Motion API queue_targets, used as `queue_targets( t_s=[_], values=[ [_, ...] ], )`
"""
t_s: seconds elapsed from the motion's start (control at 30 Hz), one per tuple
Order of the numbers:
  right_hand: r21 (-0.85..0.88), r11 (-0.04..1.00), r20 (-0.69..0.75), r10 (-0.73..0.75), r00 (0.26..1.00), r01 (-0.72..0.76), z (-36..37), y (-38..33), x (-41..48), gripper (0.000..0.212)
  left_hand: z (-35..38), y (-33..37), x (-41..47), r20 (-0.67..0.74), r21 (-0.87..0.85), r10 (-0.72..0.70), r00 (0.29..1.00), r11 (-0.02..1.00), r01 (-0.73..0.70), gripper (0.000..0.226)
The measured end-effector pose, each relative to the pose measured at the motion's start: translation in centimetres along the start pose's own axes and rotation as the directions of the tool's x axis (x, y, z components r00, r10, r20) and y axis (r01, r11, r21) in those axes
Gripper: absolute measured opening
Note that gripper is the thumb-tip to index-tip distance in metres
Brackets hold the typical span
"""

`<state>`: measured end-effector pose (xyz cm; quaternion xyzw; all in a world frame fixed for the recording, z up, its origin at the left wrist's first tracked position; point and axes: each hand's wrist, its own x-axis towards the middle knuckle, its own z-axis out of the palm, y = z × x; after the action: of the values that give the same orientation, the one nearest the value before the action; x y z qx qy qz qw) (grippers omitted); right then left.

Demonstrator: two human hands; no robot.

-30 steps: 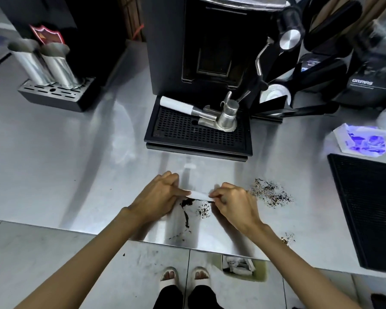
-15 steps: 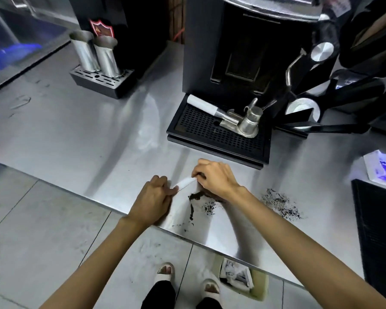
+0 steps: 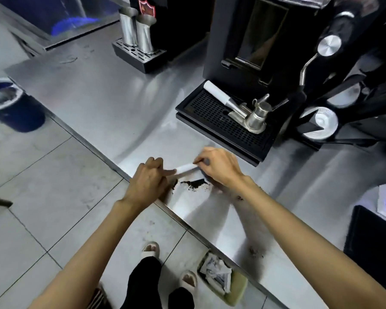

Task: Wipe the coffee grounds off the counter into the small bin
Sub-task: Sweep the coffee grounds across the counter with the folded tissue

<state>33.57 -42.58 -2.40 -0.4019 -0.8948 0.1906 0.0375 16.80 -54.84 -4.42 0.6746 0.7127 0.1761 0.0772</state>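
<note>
A white folded paper strip [image 3: 186, 168] stretches between my two hands above the steel counter [image 3: 103, 103]. My left hand [image 3: 148, 182] pinches its left end at the counter's front edge. My right hand [image 3: 218, 167] pinches its right end. A dark pile of coffee grounds [image 3: 193, 184] lies on the counter just under the strip, between both hands. Smaller specks of grounds [image 3: 255, 253] sit near the front edge under my right forearm. A small pale green bin [image 3: 236, 288] with crumpled paper in it stands on the floor below the counter edge.
A black coffee machine with a drip tray [image 3: 223, 121] and a portafilter [image 3: 239, 105] stands behind my hands. Two steel pitchers [image 3: 136, 32] sit on a small tray at the back. A black mat [image 3: 374, 246] lies at the right. A blue bucket [image 3: 11, 103] stands on the floor at left.
The view has swung left and the hands with the paper strip have shifted toward the counter's front edge. The grounds pile under the strip has been pulled together.
</note>
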Motion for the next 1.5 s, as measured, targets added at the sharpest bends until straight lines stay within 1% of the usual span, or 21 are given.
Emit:
queue_targets(
  t_s=[0.07, 0.13, 0.23, 0.3, 0.37, 0.4, 0.43, 0.5, 0.53, 0.6, 0.67, 0.8, 0.9, 0.97, 1.03, 1.07, 1.13, 1.2, 1.33, 1.43, 1.5],
  values=[
    [0.009, 0.998, 0.001, -0.067, 0.998, 0.067, 0.2, -1.7, 1.8, 0.017, -0.4, -1.3, -0.6, -0.042, 0.018, -0.126, 0.991, 0.992, 0.126, 0.041],
    [-0.007, 0.991, 0.031, -0.135, 0.99, 0.135, 1.0, -3.4, 3.5, 0.018, -0.5, -2.6, -1.3, -0.077, 0.036, -0.22, 0.972, 0.974, 0.223, 0.036],
    [-0.027, 0.978, 0.065, -0.207, 0.976, 0.209, 2.5, -5.1, 5.0, 0.019, -0.2, -3.4, -2.6, -0.079, 0.076, -0.285, 0.955, 0.954, 0.291, 0.028],
    [-0.02, 0.973, 0.081, -0.226, 0.971, 0.229, 3.1, -5.2, 5.2, 0.019, 0.2, -2.9, -3.6, -0.063, 0.129, -0.246, 0.967, 0.959, 0.252, 0.027],
    [-0.007, 0.973, 0.088, -0.231, 0.969, 0.232, 3.3, -4.7, 5.0, 0.018, 0.7, -1.8, -4.3, -0.106, 0.178, -0.177, 0.979, 0.965, 0.193, 0.03],
    [-0.003, 0.971, 0.1, -0.236, 0.967, 0.238, 3.3, -4.2, 4.8, 0.018, 0.9, -1.0, -4.5, -0.108, 0.197, -0.17, 0.98, 0.962, 0.188, 0.03],
    [-0.005, 0.969, 0.115, -0.244, 0.963, 0.247, 3.3, -3.8, 4.6, 0.018, 1.1, 0.1, -4.7, -0.104, 0.214, -0.172, 0.98, 0.958, 0.191, 0.026],
    [-0.024, 0.963, 0.144, -0.261, 0.955, 0.267, 3.1, -2.8, 4.2, 0.018, 1.8, 2.3, -5.1, -0.082, 0.222, -0.194, 0.978, 0.953, 0.208, 0.007],
    [-0.036, 0.959, 0.152, -0.273, 0.95, 0.281, 2.9, -2.2, 3.9, 0.018, 2.3, 3.3, -5.1, -0.064, 0.203, -0.216, 0.974, 0.953, 0.224, 0.008],
    [-0.049, 0.953, 0.157, -0.288, 0.945, 0.299, 2.5, -1.3, 3.3, 0.018, 3.1, 5.3, -5.0, -0.018, 0.179, -0.254, 0.967, 0.951, 0.253, 0.022],
    [-0.051, 0.954, 0.161, -0.285, 0.945, 0.297, 2.2, -0.3, 2.3, 0.02, 3.6, 7.3, -4.8, 0.012, 0.203, -0.269, 0.963, 0.944, 0.261, 0.032],
    [-0.073, 0.965, 0.157, -0.239, 0.958, 0.253, 1.3, 2.3, 0.6, 0.019, 4.8, 9.9, -3.9, 0.017, 0.183, -0.266, 0.964, 0.949, 0.258, 0.033],
    [-0.077, 0.976, 0.14, -0.19, 0.972, 0.202, 0.4, 3.2, 0.3, 0.018, 4.9, 9.5, -3.6, -0.033, 0.106, -0.257, 0.966, 0.96, 0.26, 0.029],
    [-0.041, 0.979, 0.099, -0.193, 0.976, 0.198, 0.1, 2.7, 0.9, 0.016, 4.2, 8.3, -3.5, -0.111, 0.051, -0.235, 0.966, 0.969, 0.242, 0.022],
    [-0.024, 0.976, 0.071, -0.213, 0.974, 0.215, 0.3, 1.5, 2.0, 0.015, 3.2, 6.7, -3.4, -0.187, 0.041, -0.238, 0.953, 0.967, 0.25, 0.014],
    [-0.034, 0.973, 0.07, -0.223, 0.972, 0.226, 0.5, 0.9, 2.6, 0.015, 2.9, 5.9, -3.3, -0.205, 0.047, -0.244, 0.948, 0.965, 0.259, 0.015],
    [-0.069, 0.965, 0.087, -0.247, 0.965, 0.253, 1.1, -0.2, 3.4, 0.017, 2.9, 4.6, -3.2, -0.184, 0.089, -0.247, 0.951, 0.96, 0.266, 0.015],
    [-0.071, 0.965, 0.108, -0.243, 0.964, 0.251, 1.7, -0.4, 3.6, 0.018, 3.3, 4.5, -3.3, -0.134, 0.126, -0.25, 0.959, 0.956, 0.266, 0.025],
    [-0.05, 0.974, 0.105, -0.215, 0.971, 0.221, 1.7, 0.8, 2.2, 0.017, 4.2, 6.8, -3.4, -0.07, 0.133, -0.209, 0.976, 0.967, 0.216, 0.027],
    [-0.076, 0.976, 0.082, -0.199, 0.977, 0.205, 1.3, 2.5, 0.4, 0.019, 5.1, 8.5, -3.5, -0.036, 0.128, -0.171, 0.985, 0.976, 0.174, 0.032],
    [-0.087, 0.979, 0.079, -0.177, 0.981, 0.184, 0.9, 3.7, -0.9, 0.02, 5.6, 9.5, -3.5, 0.007, 0.122, -0.14, 0.99, 0.983, 0.138, 0.032]
  ],
)
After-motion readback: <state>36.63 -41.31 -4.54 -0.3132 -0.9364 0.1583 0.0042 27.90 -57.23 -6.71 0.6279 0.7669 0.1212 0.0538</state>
